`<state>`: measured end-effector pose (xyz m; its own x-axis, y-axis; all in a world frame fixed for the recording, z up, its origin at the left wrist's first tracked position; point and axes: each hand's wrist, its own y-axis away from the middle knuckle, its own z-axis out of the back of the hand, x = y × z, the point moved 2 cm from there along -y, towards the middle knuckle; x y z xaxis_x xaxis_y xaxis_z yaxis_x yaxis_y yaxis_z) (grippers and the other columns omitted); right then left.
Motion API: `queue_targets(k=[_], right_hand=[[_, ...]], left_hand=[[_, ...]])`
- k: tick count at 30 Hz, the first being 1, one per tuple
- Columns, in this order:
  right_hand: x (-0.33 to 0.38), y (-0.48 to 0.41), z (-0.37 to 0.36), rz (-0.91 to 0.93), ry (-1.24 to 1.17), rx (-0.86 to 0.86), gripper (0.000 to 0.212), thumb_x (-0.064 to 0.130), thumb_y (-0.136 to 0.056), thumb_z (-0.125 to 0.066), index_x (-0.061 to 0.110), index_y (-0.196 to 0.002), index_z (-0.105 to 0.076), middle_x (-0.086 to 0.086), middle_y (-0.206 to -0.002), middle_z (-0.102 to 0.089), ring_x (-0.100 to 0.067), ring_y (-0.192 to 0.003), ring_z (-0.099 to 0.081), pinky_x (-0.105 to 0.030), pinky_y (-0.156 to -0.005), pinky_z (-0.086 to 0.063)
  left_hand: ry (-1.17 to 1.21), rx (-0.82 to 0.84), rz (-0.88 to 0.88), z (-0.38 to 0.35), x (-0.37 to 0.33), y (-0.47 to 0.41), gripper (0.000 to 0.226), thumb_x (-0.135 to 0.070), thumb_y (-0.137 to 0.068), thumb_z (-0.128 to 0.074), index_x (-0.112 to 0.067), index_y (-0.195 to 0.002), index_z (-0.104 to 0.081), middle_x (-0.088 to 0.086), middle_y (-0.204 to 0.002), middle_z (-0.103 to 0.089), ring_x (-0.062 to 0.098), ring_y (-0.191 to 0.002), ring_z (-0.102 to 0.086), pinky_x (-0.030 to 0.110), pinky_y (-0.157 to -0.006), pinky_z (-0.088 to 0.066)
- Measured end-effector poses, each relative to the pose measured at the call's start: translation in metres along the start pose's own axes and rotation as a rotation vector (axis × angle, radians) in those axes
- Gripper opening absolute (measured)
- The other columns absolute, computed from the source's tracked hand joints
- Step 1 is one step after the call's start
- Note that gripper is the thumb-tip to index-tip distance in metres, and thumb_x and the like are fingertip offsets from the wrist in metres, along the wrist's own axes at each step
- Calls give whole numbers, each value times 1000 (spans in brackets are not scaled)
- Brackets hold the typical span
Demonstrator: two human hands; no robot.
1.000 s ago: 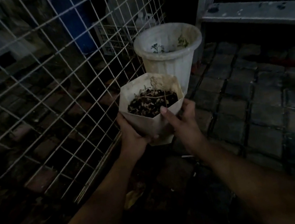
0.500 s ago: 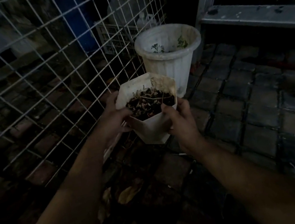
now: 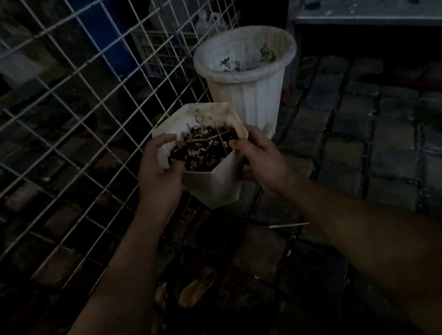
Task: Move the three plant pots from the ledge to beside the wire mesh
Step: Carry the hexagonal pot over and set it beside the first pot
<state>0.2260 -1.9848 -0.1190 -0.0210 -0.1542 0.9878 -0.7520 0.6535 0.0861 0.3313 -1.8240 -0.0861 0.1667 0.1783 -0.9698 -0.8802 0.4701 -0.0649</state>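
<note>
faceted pot (image 3: 217,185) is held | left hand (image 3: 156,175): fingers curled over rim; right hand (image 3: 264,159): clasped round side | round pot (image 3: 254,96) is seen beyond fingertips, beside wire mesh (image 3: 84,102)

The wire mesh (image 3: 58,122) walls off the left side, and the tall round pot (image 3: 255,99) stands just behind the faceted pot (image 3: 217,187), hard by the mesh — passage lies rightward, over open brick paving (image 3: 372,146) toward the ledge (image 3: 377,8).

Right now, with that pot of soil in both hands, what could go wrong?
The angular pot, held by left hand and right hand, is close to the round pot and wire mesh; it could knock either. Loose soil near the rim may spill if tipped. The paving looks uneven; it might wobble.
</note>
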Motion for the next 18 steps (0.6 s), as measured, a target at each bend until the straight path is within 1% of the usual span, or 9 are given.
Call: queue_targets(k=[2, 4, 6, 8, 11, 13, 15, 16, 18], right_hand=[[2, -6, -3, -5, 5, 2, 23, 48, -70, -66, 49, -93, -69, 1, -108, -68, -26, -111, -64, -50, -77, -56], [5, -13, 2, -5, 9, 7, 19, 46, -68, -66, 41, -86, -69, 2, -95, -63, -27, -101, -62, -44, -66, -51], [9, -21, 9, -13, 5, 16, 8, 35, -75, -64, 31, -80, -67, 0, -87, -60, -29, -94, -59, -41, -62, -47], [12, -27, 14, -27, 30, 15, 8, 29, -80, -59, 26, -82, -67, -5, -88, -59, -30, -92, -58, -43, -65, -46], [14, -31, 14, -30, 67, 12, 27, 26, -91, -54, 31, -112, -70, 1, -100, -66, -27, -99, -62, -46, -73, -54], [14, -29, 10, 35, 111, -44, 32, 20, -99, -52, 27, -129, -63, 7, -106, -67, -19, -104, -63, -38, -86, -55], [15, -22, 3, 155, 243, -151, 38, 16, -99, -56, 17, -137, -54, 10, -101, -64, -11, -93, -62, -21, -77, -50], [16, -18, -1, 214, 330, -182, 43, 15, -97, -59, 15, -139, -49, 8, -103, -61, -9, -89, -59, -19, -71, -46], [12, -11, -10, 292, 490, -157, 52, 14, -93, -64, 12, -139, -41, -6, -122, -53, -15, -96, -55, -19, -77, -42]], left_hand=[[-44, -17, 14, 0, 3, -4, 48, 3, -97, -53, -37, -122, -61, -15, -129, -49, 26, -96, -70, 66, -75, -62], [-98, -55, 62, -3, 8, -12, 44, -4, -97, -57, -34, -130, -60, -1, -139, -41, 35, -106, -68, 60, -77, -65], [-90, -46, 106, -11, 12, -16, 41, -10, -96, -60, -31, -132, -61, 6, -141, -40, 36, -110, -66, 55, -78, -66], [-61, -36, 136, -17, 13, -14, 44, -20, -92, -63, -31, -134, -58, 4, -136, -35, 30, -106, -65, 53, -77, -66], [39, 13, 193, -18, 12, -9, 64, -41, -76, -69, -41, -138, -52, 1, -144, -39, 31, -117, -63, 59, -83, -65], [40, 46, 178, -14, 13, -7, 77, -50, -72, -73, -41, -144, -46, 7, -154, -45, 35, -130, -60, 61, -94, -60], [-23, 81, 99, -11, 15, -4, 82, -51, -75, -72, -35, -150, -42, 14, -156, -44, 38, -133, -58, 61, -105, -54], [-24, 79, 81, -10, 16, -2, 80, -51, -76, -71, -33, -148, -44, 14, -156, -44, 38, -131, -59, 62, -104, -54], [-44, 53, 55, -8, 18, 0, 70, -53, -75, -72, -31, -138, -52, 13, -149, -47, 37, -122, -63, 63, -98, -57]])
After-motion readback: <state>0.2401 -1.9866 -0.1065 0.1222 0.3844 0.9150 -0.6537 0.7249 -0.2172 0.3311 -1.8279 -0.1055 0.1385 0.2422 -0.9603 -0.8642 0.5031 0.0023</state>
